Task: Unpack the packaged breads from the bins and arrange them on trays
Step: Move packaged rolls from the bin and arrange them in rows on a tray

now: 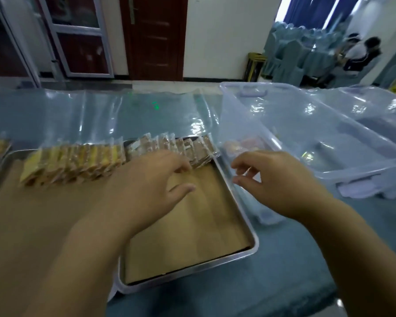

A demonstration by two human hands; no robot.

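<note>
The packaged breads stand on edge in one overlapping row along the far side of the trays — yellow cake slices (73,165) to the left, darker brown slices (181,146) to the right — each leaning on its neighbour, which is likely why the row holds up without support. The right-hand metal tray (249,229) is lined with brown paper (192,225), and most of that paper is bare, so by my judgement the arranging is well short of done.

The left hand (151,179) hangs over the near end of the brown row, fingers spread and carrying nothing, its fingertips at or just beside the last packets, as if steadying them. The right hand (274,179) hovers above the tray's right rim, fingers loosely curled and holding nothing that I can make out, though motion blur leaves this uncertain.

Just beside that rim sits a clear plastic bin (318,138), with a few pale packets (245,145) showing through its near-left corner — presumably the next to be lifted. A second bin (375,104) lies further right, on the blue-covered table (284,271).
</note>
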